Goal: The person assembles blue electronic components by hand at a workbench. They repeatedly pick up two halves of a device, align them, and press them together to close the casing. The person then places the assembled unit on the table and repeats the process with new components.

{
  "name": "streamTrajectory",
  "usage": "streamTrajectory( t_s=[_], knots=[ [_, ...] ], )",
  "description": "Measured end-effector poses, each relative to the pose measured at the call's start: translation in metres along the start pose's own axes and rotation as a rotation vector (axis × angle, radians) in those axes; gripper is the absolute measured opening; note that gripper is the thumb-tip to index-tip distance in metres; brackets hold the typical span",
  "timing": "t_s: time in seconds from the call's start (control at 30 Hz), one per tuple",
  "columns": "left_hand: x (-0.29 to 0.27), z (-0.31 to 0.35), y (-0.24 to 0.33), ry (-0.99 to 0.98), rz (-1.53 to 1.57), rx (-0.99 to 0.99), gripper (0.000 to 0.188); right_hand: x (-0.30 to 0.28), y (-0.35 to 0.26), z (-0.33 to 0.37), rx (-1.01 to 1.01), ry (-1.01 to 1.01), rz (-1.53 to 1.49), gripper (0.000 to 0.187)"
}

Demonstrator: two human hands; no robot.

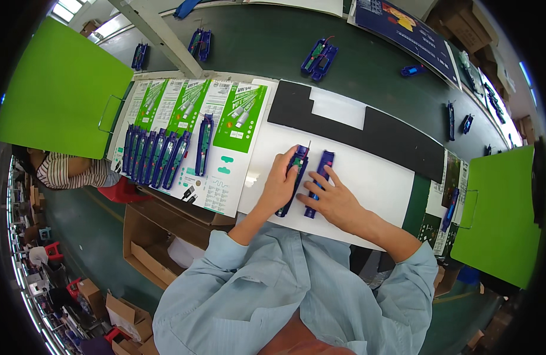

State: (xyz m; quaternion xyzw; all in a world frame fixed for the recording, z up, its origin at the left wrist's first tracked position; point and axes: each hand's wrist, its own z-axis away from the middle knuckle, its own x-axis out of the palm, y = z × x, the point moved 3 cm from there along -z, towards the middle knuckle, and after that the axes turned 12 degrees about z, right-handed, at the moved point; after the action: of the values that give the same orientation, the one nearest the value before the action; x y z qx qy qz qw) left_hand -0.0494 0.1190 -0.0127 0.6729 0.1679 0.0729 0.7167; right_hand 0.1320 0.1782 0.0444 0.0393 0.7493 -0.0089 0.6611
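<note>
While my left grip (281, 180) is pinching the blue casing (294, 188) over the white sheet (371, 192), my right grip (335, 200) (half-open, fingers spread) is touching the neighbouring shell (327, 158), ideally clear of the wire (309, 145).

White board (373, 189) bears black sheet (391, 139) and blue casing (326, 160).

The casings (327, 158) at mid-frame are deep blue, the left one's circuit board (296, 160) green. The sheet (373, 189) beneath is white, the angled board (397, 145) above black. Bright green panels (66, 89) fill the upper left and right edge; the shirt (243, 296), lower centre, is pale blue.
</note>
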Motion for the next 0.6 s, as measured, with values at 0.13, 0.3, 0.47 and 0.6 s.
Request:
streamTrajectory(
  t_s=[0.13,0.3,0.47,0.6],
  knots=[
    [0.011,0.006,0.003,0.155,-0.042,0.239,0.058,-0.016,0.024,-0.001,0.07,-0.106,-0.392,0.042],
    [-0.003,-0.027,0.041,-0.003,-0.416,0.311,0.045,0.0,0.126,-0.041,0.626,0.331,-0.612,0.017],
    [0.012,-0.093,0.027,0.07,-0.641,0.389,0.039,0.086,0.203,-0.1,0.748,0.152,-0.568,0.033],
    [0.006,-0.105,0.005,0.095,-0.578,0.401,0.036,0.104,0.227,-0.126,0.734,0.009,-0.618,0.031]
  ],
)
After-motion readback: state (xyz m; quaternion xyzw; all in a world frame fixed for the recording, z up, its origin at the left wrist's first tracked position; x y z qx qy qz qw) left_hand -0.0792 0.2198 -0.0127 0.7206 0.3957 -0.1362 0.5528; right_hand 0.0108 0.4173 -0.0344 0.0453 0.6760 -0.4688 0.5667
